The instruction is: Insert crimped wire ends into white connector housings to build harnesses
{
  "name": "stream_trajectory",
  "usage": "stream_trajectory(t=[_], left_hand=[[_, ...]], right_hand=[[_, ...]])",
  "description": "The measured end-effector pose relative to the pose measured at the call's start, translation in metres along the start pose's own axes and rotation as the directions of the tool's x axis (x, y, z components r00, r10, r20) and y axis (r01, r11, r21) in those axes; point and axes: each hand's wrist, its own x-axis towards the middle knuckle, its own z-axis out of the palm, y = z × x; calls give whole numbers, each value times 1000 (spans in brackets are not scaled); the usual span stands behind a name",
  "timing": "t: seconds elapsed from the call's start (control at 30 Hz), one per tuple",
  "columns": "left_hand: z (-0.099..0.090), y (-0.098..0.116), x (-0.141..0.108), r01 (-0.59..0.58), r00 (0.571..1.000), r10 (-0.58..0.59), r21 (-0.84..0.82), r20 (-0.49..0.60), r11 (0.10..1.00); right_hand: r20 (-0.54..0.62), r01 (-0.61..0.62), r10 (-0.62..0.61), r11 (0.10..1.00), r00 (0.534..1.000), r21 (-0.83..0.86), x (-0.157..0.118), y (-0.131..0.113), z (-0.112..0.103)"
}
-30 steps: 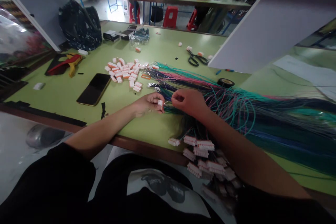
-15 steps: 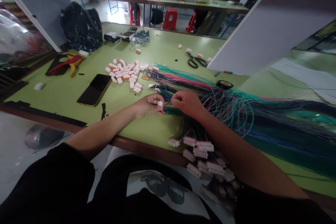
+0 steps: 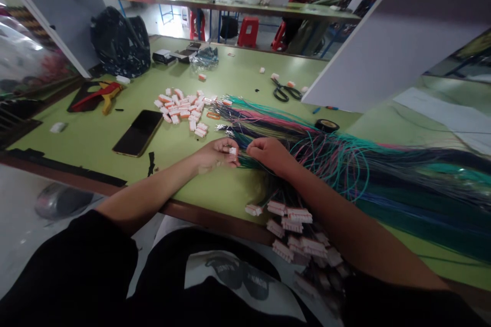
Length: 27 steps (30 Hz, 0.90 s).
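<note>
Between the fingertips of my left hand (image 3: 219, 154) is a small white connector (image 3: 232, 152). My right hand (image 3: 266, 153) is closed just right of it, over the wires; whatever its fingers pinch is too small to make out. A thick bundle of green, pink and dark wires (image 3: 341, 150) runs off to the right, its bare ends near my hands. Behind my left hand lies a pile of white and orange connectors (image 3: 182, 107). More connectors, joined to wires (image 3: 293, 219), hang at the table's front edge below my right hand.
A phone (image 3: 138, 133) lies left of my left hand. Red and yellow pliers (image 3: 102, 97) are further left. Scissors (image 3: 286, 91) and a black tape roll (image 3: 327, 125) sit beyond the wires. A grey panel (image 3: 368, 41) stands at the right.
My right hand has moved slightly left, closer to the connector in my left hand. The view has shifted a little; the rest looks the same.
</note>
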Motion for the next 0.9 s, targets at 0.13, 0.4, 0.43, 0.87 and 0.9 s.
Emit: stream_trajectory(t=[0.13, 0.4, 0.43, 0.87, 0.9], left_hand=[[-1, -1, 1, 0, 1000, 0, -5, 13, 1000], [1, -2, 1, 1, 1000, -1, 0, -4, 1000], [1, -2, 1, 0, 1000, 0, 3, -8, 1000], [6, -5, 0, -39, 998, 43, 75, -49, 996], [6, -6, 0, -38, 998, 42, 80, -55, 996]], right_hand=[[28, 127, -127, 992, 992, -17, 1, 1, -3], [-2, 181, -184, 970, 983, -163, 1, -1, 1], [-1, 178, -180, 972, 984, -155, 1, 0, 2], [20, 91, -90, 993, 996, -74, 2, 1, 7], [19, 106, -105, 991, 994, -82, 1, 1, 8]])
